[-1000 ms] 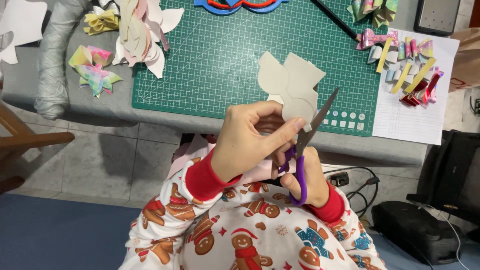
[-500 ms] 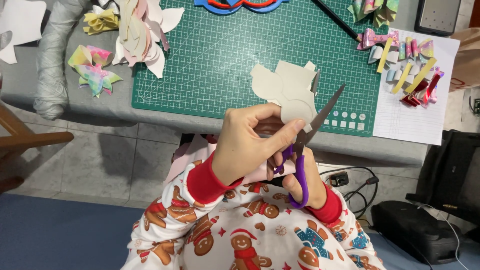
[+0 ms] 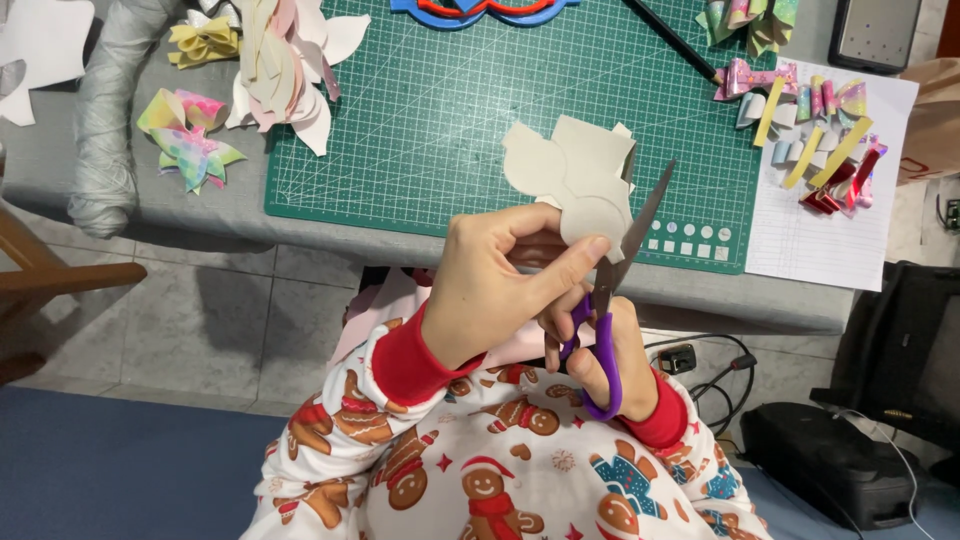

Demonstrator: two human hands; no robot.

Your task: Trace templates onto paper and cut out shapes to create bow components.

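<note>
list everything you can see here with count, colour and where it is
cut-out shape: one, beige, pinched in left hand
scissors: one pair, purple handles, in right hand, blades open at the shape's edge
cutting mat: one, green, on grey table
cut shapes pile: several, white and pink, mat's top left corner
bows: two, pastel, left of mat
ribbon loops: many, shiny mixed colours, on lined paper at right
black box: one, on floor, right
left hand: one, red cuff
right hand: one, red cuff

Single head view, looking steeply down, close over lap.
</note>
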